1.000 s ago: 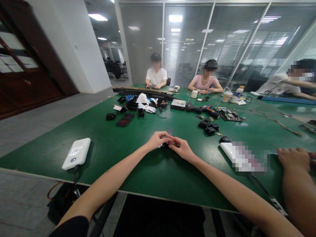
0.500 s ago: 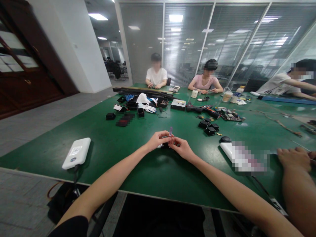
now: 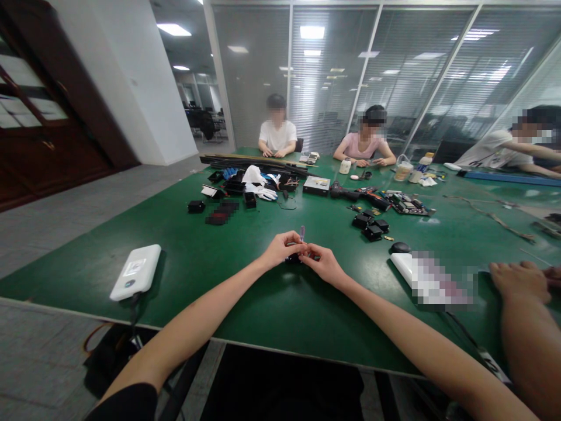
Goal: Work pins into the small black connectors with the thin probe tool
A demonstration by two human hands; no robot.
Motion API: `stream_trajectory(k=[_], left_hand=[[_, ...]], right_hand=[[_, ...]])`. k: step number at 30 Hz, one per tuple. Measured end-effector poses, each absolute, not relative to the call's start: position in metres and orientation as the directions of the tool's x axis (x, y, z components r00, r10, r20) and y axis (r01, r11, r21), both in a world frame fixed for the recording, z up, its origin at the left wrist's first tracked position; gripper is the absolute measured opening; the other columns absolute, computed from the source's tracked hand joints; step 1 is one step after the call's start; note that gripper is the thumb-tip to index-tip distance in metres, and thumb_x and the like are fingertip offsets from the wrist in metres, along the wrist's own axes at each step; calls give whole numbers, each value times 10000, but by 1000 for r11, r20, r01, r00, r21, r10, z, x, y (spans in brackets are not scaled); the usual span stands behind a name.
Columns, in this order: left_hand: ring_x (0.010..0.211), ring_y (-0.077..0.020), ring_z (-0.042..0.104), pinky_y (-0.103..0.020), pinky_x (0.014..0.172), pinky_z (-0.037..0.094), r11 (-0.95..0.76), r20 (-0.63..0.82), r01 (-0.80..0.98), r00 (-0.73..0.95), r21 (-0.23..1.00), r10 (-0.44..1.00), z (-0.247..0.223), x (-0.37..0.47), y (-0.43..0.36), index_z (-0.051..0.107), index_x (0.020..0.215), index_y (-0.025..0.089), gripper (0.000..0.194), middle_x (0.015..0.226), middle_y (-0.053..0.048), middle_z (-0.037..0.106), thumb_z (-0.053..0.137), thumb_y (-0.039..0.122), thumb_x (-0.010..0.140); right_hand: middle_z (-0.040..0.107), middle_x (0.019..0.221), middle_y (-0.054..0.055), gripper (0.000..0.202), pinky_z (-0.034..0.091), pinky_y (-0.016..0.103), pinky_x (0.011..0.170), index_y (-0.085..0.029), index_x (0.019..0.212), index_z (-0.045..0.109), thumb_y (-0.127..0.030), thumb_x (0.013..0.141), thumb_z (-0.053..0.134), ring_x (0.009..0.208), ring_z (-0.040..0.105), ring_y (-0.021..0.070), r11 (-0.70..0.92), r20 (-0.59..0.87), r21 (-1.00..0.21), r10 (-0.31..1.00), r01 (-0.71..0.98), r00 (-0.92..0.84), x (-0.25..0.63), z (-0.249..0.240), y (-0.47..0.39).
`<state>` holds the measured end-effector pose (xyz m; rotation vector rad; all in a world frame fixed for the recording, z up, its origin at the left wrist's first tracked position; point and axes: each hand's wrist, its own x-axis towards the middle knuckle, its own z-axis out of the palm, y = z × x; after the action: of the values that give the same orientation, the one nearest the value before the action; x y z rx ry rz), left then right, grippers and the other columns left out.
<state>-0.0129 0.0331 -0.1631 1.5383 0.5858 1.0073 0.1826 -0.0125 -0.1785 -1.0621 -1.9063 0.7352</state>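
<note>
Near the middle of the green table [image 3: 193, 269], both of my hands meet over a small black box [image 3: 293, 258], which they partly cover. Upright between the fingers stands a small screwdriver [image 3: 302, 232] with a see-through purple handle; its lower end is hidden. My left hand [image 3: 280, 248] is closed, with thumb and forefinger pinched at the screwdriver. Close against it, my right hand [image 3: 323, 261] is also closed, its fingertips at the side of the black box. The fingers overlap, so the exact grip is partly hidden.
Several black boxes [image 3: 372, 228] lie ahead to the right. Behind are white gloves [image 3: 263, 192], a power drill [image 3: 372, 197] and a circuit board [image 3: 409, 203]. A white power bank [image 3: 137, 272] lies left. A co-worker's hand [image 3: 521, 282] rests at right; people sit opposite.
My hands stay in almost the same place, and the screwdriver's handle has shifted very slightly left. The co-worker's hand at right has moved a little leftward.
</note>
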Motion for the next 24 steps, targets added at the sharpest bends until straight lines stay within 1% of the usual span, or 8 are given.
stream_trajectory(k=[3,5,12,18,24], left_hand=[[850,-186,686,-319,839,528,-256,294,-147,565,955,771,-158,-18,34,716,1000,154,377,901,-51,747,796,452,782],[859,-194,688,-324,842,528,-269,299,-141,588,953,752,-157,-21,34,743,1028,149,372,922,-68,755,768,452,813],[759,-172,670,-317,780,533,-267,289,-122,541,956,790,-161,-17,36,757,936,151,347,833,-52,752,773,469,799],[746,-170,666,-317,770,527,-226,262,-132,508,965,821,-162,-15,35,722,869,154,356,818,-41,749,832,464,732],[737,-153,649,-300,757,509,-232,265,-127,498,964,826,-165,-14,36,698,855,151,367,801,-29,734,827,473,736]], right_hand=[[687,838,19,248,489,272,681,-193,941,709,-434,927,649,701,583,157,483,378,-784,869,389,-319,183,-179,-12],[680,830,18,247,486,273,680,-189,918,704,-430,925,651,697,579,156,484,379,-788,868,380,-321,183,-180,-12],[666,828,18,241,481,274,673,-186,929,689,-423,928,647,703,572,158,477,369,-793,871,380,-325,183,-180,-11],[669,842,13,202,481,274,681,-191,977,697,-382,922,659,710,575,155,479,369,-789,870,384,-326,184,-181,-11],[658,815,-2,184,476,264,674,-193,991,690,-358,912,667,699,574,147,483,370,-774,869,409,-327,183,-180,-12]])
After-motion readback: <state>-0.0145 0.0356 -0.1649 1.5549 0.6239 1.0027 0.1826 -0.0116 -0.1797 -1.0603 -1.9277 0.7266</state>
